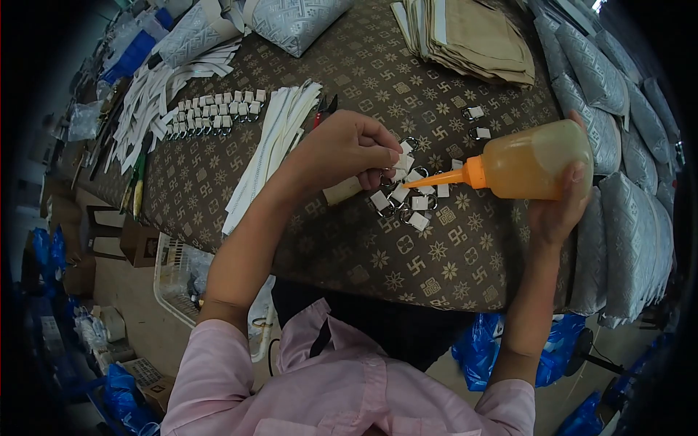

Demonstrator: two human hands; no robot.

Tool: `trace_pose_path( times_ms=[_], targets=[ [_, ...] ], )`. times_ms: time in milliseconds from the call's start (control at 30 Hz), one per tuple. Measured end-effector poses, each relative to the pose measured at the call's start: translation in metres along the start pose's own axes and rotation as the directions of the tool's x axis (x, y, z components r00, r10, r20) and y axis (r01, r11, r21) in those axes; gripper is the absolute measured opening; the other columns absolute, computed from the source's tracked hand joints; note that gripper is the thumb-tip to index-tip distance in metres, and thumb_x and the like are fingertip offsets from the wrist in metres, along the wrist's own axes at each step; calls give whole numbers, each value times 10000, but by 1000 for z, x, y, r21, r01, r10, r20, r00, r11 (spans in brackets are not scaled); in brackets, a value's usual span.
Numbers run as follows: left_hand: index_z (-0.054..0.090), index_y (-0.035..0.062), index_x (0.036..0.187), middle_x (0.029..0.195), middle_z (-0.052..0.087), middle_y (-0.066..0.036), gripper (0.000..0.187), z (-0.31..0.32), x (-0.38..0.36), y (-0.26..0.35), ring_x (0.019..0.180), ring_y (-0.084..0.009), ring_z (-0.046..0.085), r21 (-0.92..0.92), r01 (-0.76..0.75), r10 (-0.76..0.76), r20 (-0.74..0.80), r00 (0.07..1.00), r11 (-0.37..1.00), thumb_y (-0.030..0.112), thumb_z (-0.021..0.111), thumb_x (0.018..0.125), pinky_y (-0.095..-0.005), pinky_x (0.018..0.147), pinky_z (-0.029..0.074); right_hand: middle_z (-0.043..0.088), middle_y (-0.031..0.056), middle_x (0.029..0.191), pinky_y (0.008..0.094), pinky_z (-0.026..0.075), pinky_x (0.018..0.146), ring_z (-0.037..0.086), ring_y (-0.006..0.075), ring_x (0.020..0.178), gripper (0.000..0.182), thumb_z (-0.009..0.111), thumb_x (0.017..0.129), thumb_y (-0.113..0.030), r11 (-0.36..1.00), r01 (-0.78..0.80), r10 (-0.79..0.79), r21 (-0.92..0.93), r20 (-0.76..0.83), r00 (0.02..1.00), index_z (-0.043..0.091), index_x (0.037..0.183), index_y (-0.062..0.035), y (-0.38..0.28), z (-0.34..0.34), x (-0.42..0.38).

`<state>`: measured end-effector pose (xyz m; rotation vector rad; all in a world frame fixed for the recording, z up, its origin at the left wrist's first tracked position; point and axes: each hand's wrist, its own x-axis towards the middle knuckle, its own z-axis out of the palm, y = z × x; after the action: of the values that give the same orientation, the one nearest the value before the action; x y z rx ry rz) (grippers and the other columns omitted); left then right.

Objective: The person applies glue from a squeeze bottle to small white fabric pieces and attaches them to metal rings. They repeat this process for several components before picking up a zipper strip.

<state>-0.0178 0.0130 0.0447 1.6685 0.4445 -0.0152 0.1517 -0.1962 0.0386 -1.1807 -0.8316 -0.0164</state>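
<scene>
My right hand (561,207) is wrapped round a clear squeeze bottle (527,161) of amber liquid, tilted on its side. Its orange nozzle (440,177) points left, with the tip over a pile of metal rings with white tabs (418,203). Above that pile's left edge, my left hand (349,151) has thumb and fingers pinched on a small white tab (400,166); whether a ring hangs from it is hard to make out. Beneath the left hand lies a pale block (342,191), partly covered by it.
White zipper strips (265,156) lie left of my left arm, beside rows of tabbed rings (211,112). Red-handled pliers (325,109) rest behind my left hand. Brown fabric pieces (472,40) are stacked at the back. Grey patterned pouches (629,240) line the right edge.
</scene>
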Motion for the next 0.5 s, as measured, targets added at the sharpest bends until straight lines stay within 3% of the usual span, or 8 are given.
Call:
trace_pose_path(
  times_ms=[100,167,267,400,467,500],
  targets=[
    [601,-60,868,709,626,-81,159,0,-2,3,573,-96,585,-14,-15,14,-41,999,1000,83,604,798,-213,518,475,443,161,1253,321,415,907,512,206,1061,594,519,869,-320,995,-50,57,90,-79,995,357,1274,83,-1,2,2],
    [587,-55,909,715,621,-67,185,0,0,0,607,-88,584,-32,-81,78,-80,994,996,97,620,808,-210,536,476,472,139,1220,319,413,910,517,202,1056,557,501,888,-307,936,-213,238,279,-57,970,362,1283,59,1,-4,3],
    [574,-46,927,703,613,-52,179,3,-2,5,622,-85,582,-33,-103,98,-131,987,994,87,619,816,-206,562,478,522,106,1145,319,444,863,545,194,1015,516,521,882,-327,916,-236,312,323,-209,927,418,1245,26,6,-3,8],
    [572,-31,914,750,603,-46,143,11,5,-8,650,-81,581,-46,-196,183,-201,962,980,56,622,812,-204,587,482,564,80,1057,325,490,769,580,181,950,443,534,878,-342,868,-307,423,391,-260,868,481,1160,-5,14,-12,9],
    [568,-10,898,822,589,-65,145,17,8,-14,698,-94,581,134,-510,525,-301,796,850,25,646,781,-212,618,487,582,69,994,333,518,681,604,178,891,394,541,872,-359,856,-350,454,380,-229,861,510,1083,-27,16,-13,8],
    [568,-10,898,822,589,-65,145,16,8,-15,698,-94,581,136,-507,523,-295,799,851,25,646,781,-212,618,487,582,69,994,333,518,681,604,178,891,394,541,872,-359,854,-350,457,384,-234,858,510,1083,-27,16,-12,8]
  ],
)
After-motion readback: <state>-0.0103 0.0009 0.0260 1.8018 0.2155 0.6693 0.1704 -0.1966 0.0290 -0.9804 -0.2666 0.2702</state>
